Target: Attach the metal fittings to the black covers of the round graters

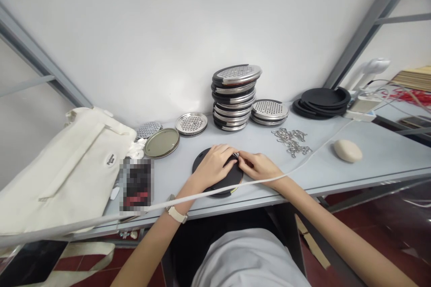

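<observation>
On the desk in front of me lies a black round disc (220, 182), with a thin shiny edge showing at its lower right. My left hand (217, 161) is over the disc, its fingers curled and gripping it, with thumb and forefinger towards the right rim. At that rim my right hand (253, 164) pinches a small metal clip (235, 155), partly hidden by the fingertips. Behind and to the right is a loose pile of small metal clips (292, 140). A tall stack of round graters in black holders (234, 98) stands beyond my hands.
More round graters (270, 111) lie right of the stack, with black discs (325, 101) farther right. Flat metal discs (162, 142) and a grater plate (191, 123) are left. A white bag (70, 166) leans at left. A white cable (188, 198) crosses low in front, over my forearms.
</observation>
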`<state>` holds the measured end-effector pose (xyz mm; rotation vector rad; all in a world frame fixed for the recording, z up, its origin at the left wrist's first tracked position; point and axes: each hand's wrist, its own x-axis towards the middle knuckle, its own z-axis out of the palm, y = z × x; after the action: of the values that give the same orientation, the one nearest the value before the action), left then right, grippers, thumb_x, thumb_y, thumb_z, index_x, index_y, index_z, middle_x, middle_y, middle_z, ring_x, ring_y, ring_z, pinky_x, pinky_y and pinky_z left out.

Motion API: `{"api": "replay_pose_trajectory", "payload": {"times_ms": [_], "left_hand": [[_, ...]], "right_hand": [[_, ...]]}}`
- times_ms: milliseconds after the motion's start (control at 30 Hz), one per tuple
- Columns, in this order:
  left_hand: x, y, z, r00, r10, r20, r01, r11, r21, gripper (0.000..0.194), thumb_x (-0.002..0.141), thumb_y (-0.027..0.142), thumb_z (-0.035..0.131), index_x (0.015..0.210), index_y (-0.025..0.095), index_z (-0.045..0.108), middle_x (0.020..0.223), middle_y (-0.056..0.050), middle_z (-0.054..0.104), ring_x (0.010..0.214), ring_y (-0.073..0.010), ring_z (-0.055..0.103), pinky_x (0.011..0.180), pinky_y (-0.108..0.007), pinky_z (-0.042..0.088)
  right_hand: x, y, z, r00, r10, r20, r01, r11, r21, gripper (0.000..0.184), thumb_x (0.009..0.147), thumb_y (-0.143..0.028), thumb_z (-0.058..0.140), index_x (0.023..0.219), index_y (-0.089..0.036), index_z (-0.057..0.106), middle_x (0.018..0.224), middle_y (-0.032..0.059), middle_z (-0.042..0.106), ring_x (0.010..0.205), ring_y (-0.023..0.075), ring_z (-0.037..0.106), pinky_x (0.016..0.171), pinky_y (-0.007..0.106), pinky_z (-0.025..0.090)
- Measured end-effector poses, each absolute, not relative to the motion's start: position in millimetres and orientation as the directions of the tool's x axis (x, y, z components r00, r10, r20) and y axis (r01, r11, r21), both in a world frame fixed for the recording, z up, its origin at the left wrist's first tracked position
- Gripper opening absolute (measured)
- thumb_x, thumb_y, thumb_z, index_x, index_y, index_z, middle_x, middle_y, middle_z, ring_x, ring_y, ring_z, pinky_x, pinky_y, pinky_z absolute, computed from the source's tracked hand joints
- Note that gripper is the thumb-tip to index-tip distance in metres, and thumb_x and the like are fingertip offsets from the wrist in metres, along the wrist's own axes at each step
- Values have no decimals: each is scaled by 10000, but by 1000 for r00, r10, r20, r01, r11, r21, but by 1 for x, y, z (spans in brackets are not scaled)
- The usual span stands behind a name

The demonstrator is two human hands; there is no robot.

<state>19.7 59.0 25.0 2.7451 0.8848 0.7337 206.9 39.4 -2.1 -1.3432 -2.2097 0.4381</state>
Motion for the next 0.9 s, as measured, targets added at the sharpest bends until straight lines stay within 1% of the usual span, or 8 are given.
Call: {"api": "replay_pose_trajectory", "payload": {"times_ms": [267,467,700,900], "left_hand": [[19,60,26,706,580,406,473,-813,338,179,905,145,474,1072,183,525,1037,-49,590,1001,-194,535,906,-342,418],[19,59,26,697,583,418,444,-808,387,187,911,160,469,1089,192,518,1057,-58,593,1016,-206,544,917,-358,420],[20,59,26,701,583,411,454,-809,372,184,905,146,479,1080,186,519,1059,-50,599,1014,-188,542,916,-338,415],[20,59,27,708,575,410,453,-815,361,187,903,134,472,1079,181,516,1059,-55,595,1020,-198,539,914,-343,410]], "right_hand": [[207,41,-3,-379,889,256,723,458,-517,224,894,-271,375,789,-184,552,566,-9,546,442,107,444,503,214,306],[207,41,-4,-376,891,255,719,454,-526,221,889,-280,378,812,-186,563,581,-3,552,463,114,470,517,215,319],[207,40,-3,-376,890,259,721,456,-522,224,890,-279,380,816,-185,570,576,-1,558,458,114,475,515,215,318],[208,40,-4,-375,893,249,729,451,-516,241,897,-286,370,826,-184,575,580,3,568,453,116,478,516,218,319]]}}
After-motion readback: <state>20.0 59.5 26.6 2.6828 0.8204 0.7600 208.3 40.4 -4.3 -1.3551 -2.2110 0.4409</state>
